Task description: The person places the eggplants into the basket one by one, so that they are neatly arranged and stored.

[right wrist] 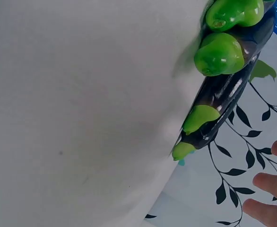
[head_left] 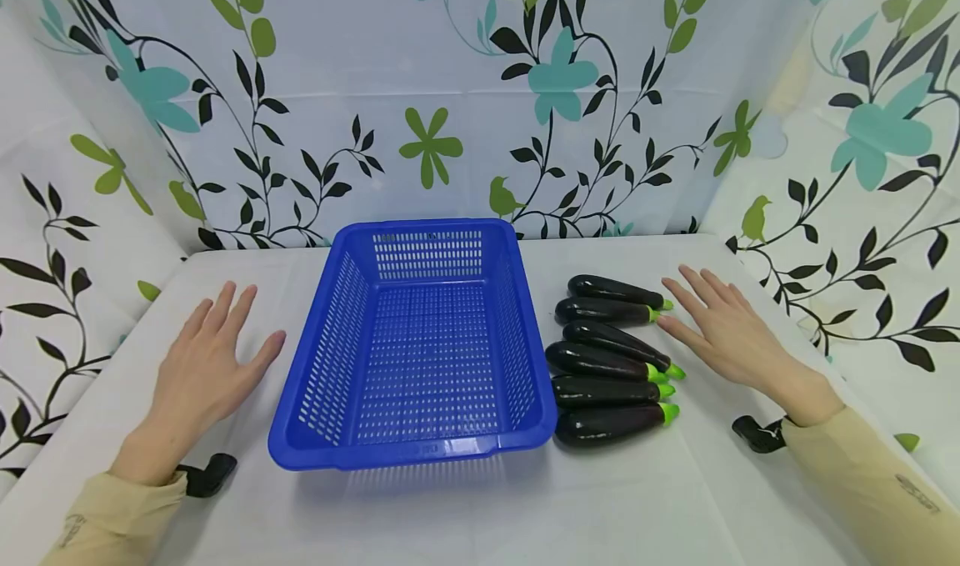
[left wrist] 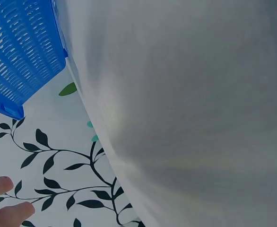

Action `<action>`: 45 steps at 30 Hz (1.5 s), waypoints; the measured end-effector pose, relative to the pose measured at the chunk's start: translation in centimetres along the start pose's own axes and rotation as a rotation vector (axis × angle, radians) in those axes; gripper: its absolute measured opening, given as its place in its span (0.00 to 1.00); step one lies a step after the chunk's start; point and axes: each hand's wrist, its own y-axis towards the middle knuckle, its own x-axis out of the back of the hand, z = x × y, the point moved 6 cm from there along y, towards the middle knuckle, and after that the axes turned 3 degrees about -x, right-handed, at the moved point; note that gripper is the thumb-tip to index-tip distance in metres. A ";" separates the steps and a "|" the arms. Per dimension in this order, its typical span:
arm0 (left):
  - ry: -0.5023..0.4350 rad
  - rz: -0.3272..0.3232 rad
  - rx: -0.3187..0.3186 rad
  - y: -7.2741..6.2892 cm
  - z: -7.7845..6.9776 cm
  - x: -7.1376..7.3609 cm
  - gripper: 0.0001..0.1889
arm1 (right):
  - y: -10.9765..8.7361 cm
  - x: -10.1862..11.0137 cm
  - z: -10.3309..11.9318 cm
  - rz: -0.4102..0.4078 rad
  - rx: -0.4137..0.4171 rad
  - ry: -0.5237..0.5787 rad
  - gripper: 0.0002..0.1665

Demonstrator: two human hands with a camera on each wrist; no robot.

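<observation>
A blue plastic basket [head_left: 427, 358] with slotted walls and nothing inside stands in the middle of the table. To its left my left hand [head_left: 206, 366] is held with fingers spread, apart from the rim and holding nothing. Several dark eggplants [head_left: 607, 387] with green caps lie in a column along the basket's right side, caps pointing right. My right hand [head_left: 723, 333] is near the caps of the upper eggplants, fingers extended and holding nothing. In the right wrist view, its fingertips [right wrist: 266, 213] appear apart from the eggplants [right wrist: 219, 54].
White cloth covers the table [head_left: 480, 516]. A patterned curtain [head_left: 442, 107] with leaves and flowers hangs behind it and along both sides. Black wrist straps with small mounts [head_left: 210, 476] are worn at both sleeve cuffs.
</observation>
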 end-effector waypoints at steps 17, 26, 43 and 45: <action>-0.401 0.030 0.034 2.1 -1.0 -1.5 0.29 | 3.6 0.4 1.5 -0.051 0.045 0.128 0.31; -0.881 0.192 0.080 2.8 -2.2 -2.8 0.33 | 5.7 0.4 1.7 -0.069 0.116 0.231 0.25; -1.259 0.324 0.059 2.3 -3.8 -5.3 0.34 | 8.1 -1.4 0.0 0.142 0.107 0.404 0.26; -1.295 0.325 0.063 2.2 -3.9 -5.5 0.33 | 8.2 -1.6 -0.4 0.138 0.098 0.423 0.25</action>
